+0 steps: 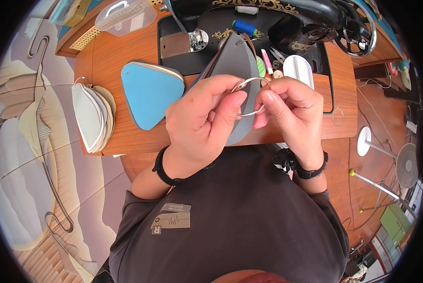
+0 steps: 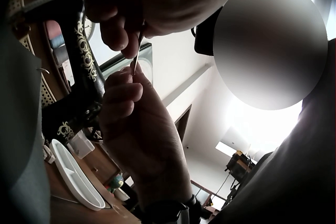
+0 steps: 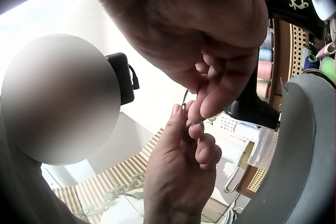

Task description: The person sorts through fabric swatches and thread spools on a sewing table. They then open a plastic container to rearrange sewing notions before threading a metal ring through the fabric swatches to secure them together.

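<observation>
Both hands hold a metal binder ring up above the table's front edge. My left hand pinches its left side between thumb and fingers, and my right hand pinches the opposite side. In the left wrist view the ring appears edge-on as a thin line between the fingertips. Behind the hands stands a stack of grey teardrop-shaped pieces, a thin metal loop at its tip. A blue rounded-triangle stack with a corner hole lies left of them. White and beige pieces on a ring lie farther left.
A black sewing machine with gold ornament spans the back of the wooden table. Near it are a blue thread spool, a pink stick and a white tray. A clear plastic box sits at the back left.
</observation>
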